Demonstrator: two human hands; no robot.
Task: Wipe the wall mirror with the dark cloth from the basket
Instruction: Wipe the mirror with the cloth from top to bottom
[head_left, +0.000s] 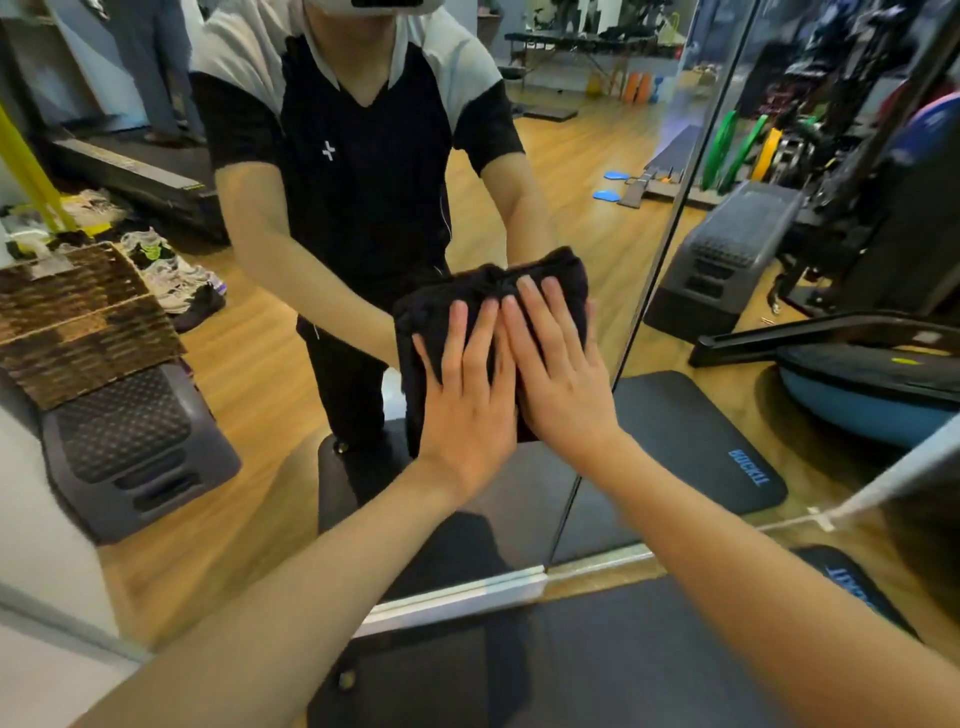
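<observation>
A large wall mirror (249, 374) fills most of the view, with a vertical seam (639, 312) between two panels. A bunched dark cloth (447, 306) is pressed flat against the glass just left of that seam. My left hand (467, 384) and my right hand (556, 364) lie side by side on the cloth, palms down and fingers spread, holding it to the mirror. The reflection shows a person in a black and grey shirt with arms stretched toward the same cloth.
A woven basket (78, 317) shows reflected at the left on a grey step platform (130, 441). A dark floor mat (675, 654) lies below the mirror's lower edge. Gym equipment (852, 171), a blue balance ball (872, 400) and wooden flooring appear reflected at the right.
</observation>
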